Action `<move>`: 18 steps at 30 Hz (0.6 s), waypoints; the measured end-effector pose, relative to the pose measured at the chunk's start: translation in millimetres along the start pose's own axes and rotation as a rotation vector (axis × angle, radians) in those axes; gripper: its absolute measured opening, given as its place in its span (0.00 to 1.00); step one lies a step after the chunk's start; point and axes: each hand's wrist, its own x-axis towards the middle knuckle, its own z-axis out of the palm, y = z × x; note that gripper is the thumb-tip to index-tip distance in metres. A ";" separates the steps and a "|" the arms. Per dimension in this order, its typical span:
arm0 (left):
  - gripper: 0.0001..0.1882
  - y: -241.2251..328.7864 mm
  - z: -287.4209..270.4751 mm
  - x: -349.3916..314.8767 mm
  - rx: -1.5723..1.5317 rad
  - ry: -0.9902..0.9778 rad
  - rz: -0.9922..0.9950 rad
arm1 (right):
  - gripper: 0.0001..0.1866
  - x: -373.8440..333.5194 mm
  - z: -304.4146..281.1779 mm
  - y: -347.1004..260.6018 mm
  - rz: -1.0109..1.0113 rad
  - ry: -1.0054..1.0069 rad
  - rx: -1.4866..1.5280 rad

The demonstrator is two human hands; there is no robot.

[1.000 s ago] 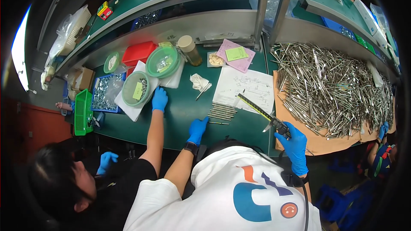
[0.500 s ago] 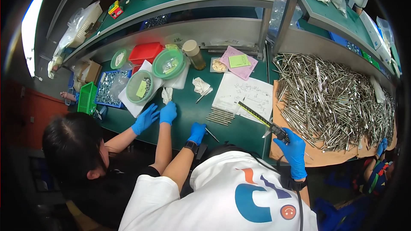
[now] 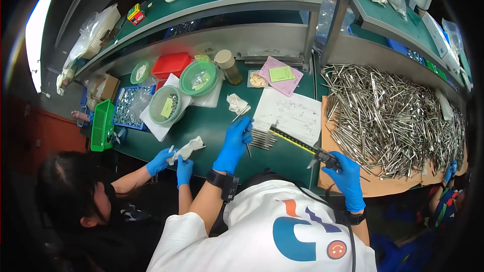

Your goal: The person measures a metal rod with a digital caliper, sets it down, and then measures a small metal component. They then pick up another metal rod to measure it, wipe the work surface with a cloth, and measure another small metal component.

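Note:
My right hand [image 3: 346, 175] is closed round the dark body of a digital caliper [image 3: 297, 146], whose yellow-edged beam points up and left over the table. My left hand [image 3: 236, 142] has its fingers closed, and a thin metal rod [image 3: 249, 150] sticks out below them. Just right of that hand lies a row of several metal rods [image 3: 263, 139], partly hidden behind it. A white sheet with drawings [image 3: 290, 116] is spread beyond the caliper. Close to the left fingertips lies a crumpled white cloth [image 3: 237, 104].
At right, a big heap of metal rods [image 3: 388, 121] covers brown paper [image 3: 348, 168]. A co-worker's gloved hands [image 3: 162, 162] hold a white cloth [image 3: 189, 150] at left. Green bowls [image 3: 197, 78], a red tray [image 3: 171, 64] and a capped jar [image 3: 228, 66] stand toward the back.
My left hand has moved up and slightly right, bringing the rod with it. The caliper has shifted a little left. The co-worker has drawn the white cloth nearer.

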 end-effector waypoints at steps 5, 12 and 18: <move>0.08 27.3 67.0 -38.8 0.493 -0.049 -0.081 | 0.25 -1.2 6.6 -17.3 0.024 -0.022 -0.048; 0.08 39.8 66.5 -54.1 0.859 -0.138 0.000 | 0.25 7.1 10.2 -28.5 -0.157 0.033 -0.243; 0.09 18.9 82.4 -59.6 0.801 -0.200 -0.092 | 0.26 22.3 18.6 -66.0 -0.159 -0.031 -0.352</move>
